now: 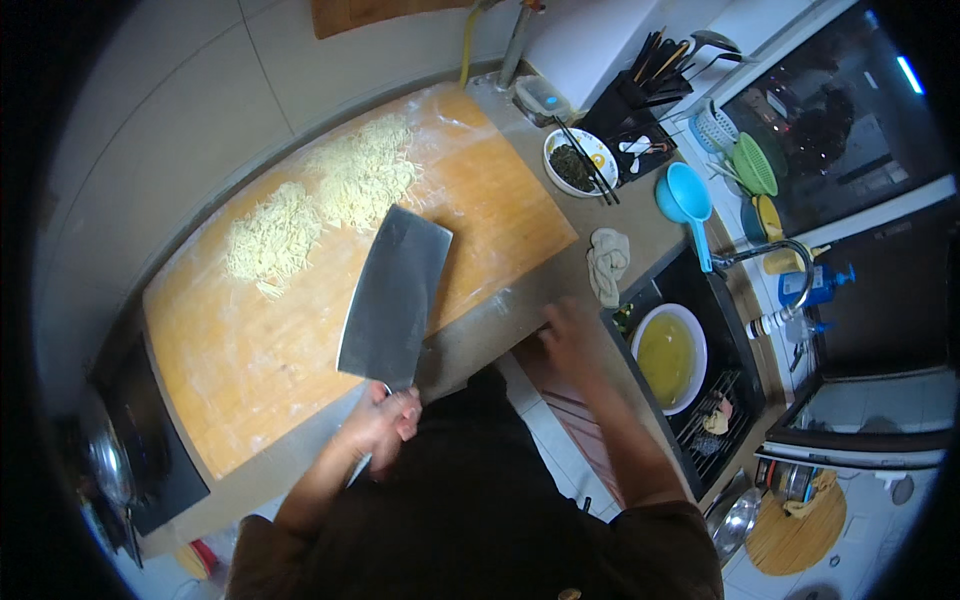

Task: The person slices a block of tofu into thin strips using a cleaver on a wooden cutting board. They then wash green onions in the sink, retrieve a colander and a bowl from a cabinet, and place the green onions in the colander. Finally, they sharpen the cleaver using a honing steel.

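Observation:
My left hand (381, 424) grips the handle of a broad cleaver (397, 292), whose wide steel blade points away from me over the near part of a floured wooden board (495, 202). On that board lie two heaps of cut noodles, a smaller one (276, 236) on the left and a larger one (365, 169) behind it. My right hand (566, 330), slightly blurred, is over the counter's front edge with its fingers bent; I see nothing in it. A crumpled cloth (608, 266) lies on the counter just beyond that hand.
At right, the dark sink (724, 330) holds a basin of yellowish liquid (667, 356) under a curved faucet (802, 262). A blue ladle (686, 199) lies by its rim. Behind the cloth stands a bowl with chopsticks (577, 165). A dark cooktop (161, 450) is at far left.

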### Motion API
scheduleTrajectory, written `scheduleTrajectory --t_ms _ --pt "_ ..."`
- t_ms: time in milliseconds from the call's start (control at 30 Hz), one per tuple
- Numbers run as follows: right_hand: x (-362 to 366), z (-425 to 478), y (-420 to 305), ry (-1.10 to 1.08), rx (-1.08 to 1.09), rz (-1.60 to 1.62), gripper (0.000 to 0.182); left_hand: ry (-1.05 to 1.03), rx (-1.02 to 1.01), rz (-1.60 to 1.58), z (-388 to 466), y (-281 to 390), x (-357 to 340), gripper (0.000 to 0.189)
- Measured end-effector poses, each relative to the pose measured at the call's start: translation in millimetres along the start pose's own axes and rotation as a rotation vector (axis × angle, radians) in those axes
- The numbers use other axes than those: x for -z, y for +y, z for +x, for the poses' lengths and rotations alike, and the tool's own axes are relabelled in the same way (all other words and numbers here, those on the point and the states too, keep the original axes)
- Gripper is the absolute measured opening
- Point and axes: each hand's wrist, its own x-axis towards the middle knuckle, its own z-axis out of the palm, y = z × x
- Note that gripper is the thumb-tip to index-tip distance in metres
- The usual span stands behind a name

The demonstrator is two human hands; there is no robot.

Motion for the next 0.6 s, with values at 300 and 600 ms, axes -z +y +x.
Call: scheduleTrajectory --t_ms 300,600 --pt "-53.7 65.0 144.3 -0.012 -0.483 0.034 0.060 0.015 -0.019 0.108 73.8 3.8 -74.1 0.012" --pt "53.1 71.0 10.5 0.106 0.297 1.030 0.043 0.030 0.102 0.139 119.8 -6.1 -108.3 0.009"
